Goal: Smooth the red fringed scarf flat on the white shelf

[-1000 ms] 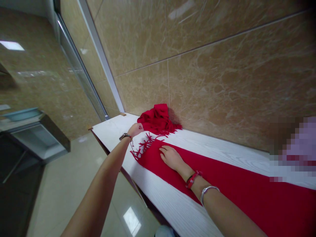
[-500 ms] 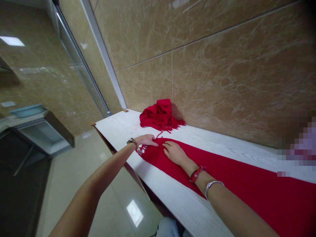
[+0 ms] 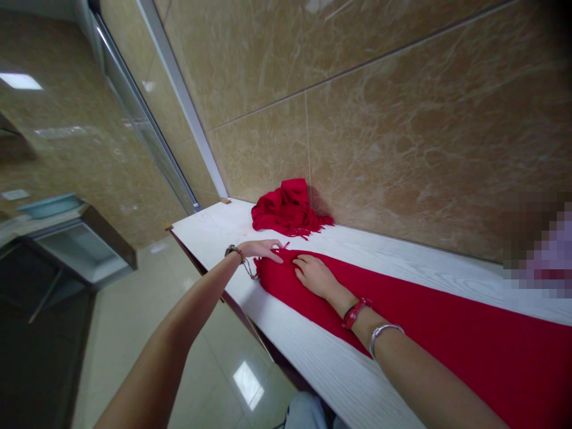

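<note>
A long red scarf lies flat along a white wooden tabletop. Its far end is folded back on itself, so the fringe is tucked out of sight. My left hand rests flat on that folded end, fingers stretched out and pointing right. My right hand lies palm down on the scarf just beside it, fingers extended. A watch is on my left wrist; a red band and a silver bangle are on my right wrist.
A second red scarf sits crumpled against the marble wall at the table's far end. A grey counter with a blue tray stands left, across shiny floor tiles. A blurred person is at the right edge.
My left hand left the fringe near the crumpled scarf, folded the scarf's fringed end over, and now presses it flat. My right hand stayed on the scarf.
</note>
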Demonstrator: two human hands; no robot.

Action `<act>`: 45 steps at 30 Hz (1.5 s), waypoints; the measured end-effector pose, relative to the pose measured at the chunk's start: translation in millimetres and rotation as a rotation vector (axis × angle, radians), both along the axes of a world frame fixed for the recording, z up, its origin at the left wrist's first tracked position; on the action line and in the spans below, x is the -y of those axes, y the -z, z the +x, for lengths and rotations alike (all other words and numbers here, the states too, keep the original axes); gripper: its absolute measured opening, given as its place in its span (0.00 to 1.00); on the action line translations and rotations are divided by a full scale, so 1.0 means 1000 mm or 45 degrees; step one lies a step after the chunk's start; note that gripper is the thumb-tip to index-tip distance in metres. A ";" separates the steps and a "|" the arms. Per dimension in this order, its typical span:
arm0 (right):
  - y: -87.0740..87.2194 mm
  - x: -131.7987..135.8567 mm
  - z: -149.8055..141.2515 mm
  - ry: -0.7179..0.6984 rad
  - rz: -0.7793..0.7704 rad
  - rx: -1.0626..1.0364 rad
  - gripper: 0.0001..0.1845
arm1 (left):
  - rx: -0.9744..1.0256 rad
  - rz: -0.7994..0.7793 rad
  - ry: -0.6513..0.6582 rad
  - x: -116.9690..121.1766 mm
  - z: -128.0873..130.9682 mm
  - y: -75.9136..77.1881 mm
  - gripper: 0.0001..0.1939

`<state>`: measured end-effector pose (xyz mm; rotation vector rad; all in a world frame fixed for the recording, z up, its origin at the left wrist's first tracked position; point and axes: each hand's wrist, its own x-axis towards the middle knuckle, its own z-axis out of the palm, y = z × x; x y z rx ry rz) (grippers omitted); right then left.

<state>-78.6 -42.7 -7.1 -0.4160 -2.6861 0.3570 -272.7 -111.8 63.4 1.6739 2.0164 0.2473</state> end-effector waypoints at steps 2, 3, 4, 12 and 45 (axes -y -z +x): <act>0.000 0.000 0.000 -0.001 0.002 -0.004 0.20 | -0.075 0.019 -0.015 0.003 -0.017 -0.002 0.20; 0.000 0.000 0.000 -0.003 0.003 -0.004 0.20 | -0.125 0.043 -0.034 0.005 -0.027 -0.003 0.19; 0.000 0.000 0.000 -0.004 0.002 -0.003 0.20 | -0.182 0.075 -0.061 0.006 -0.036 -0.004 0.18; 0.001 -0.001 -0.001 0.003 -0.002 0.010 0.20 | -0.476 0.388 0.018 0.034 -0.030 0.006 0.13; 0.003 -0.003 -0.001 -0.005 0.024 0.013 0.20 | -0.718 0.320 0.370 0.069 -0.003 0.014 0.15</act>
